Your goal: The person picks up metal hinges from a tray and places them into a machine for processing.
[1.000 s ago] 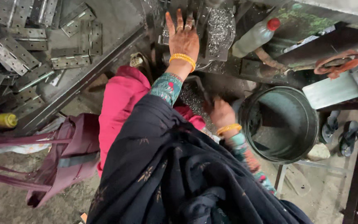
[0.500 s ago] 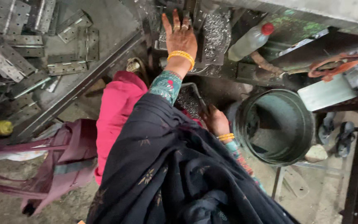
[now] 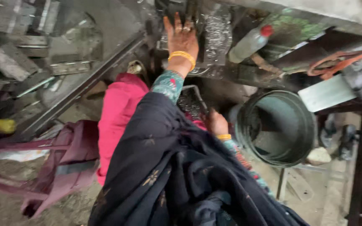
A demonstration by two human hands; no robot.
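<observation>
1. Metal tray [image 3: 192, 102] sits just left of the round bucket [image 3: 278, 127]; likely stiff, sharp-edged, heavy with scrap.
2. Your right hand [image 3: 215, 123] clamps its rim; grip there.
3. Your left hand [image 3: 182, 37] lies flat, fingers spread, on the machine bed [image 3: 216, 33] above the bucket.

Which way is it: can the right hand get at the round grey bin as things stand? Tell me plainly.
Probably yes. The right hand sits low by the lap, just beside the round grey bin, and nothing lies between them. The bin's mouth is open. The hand seems to grip a dark tray edge.

metal bucket [image 3: 277, 127] beside hands, plates [image 3: 34, 62] left
</observation>
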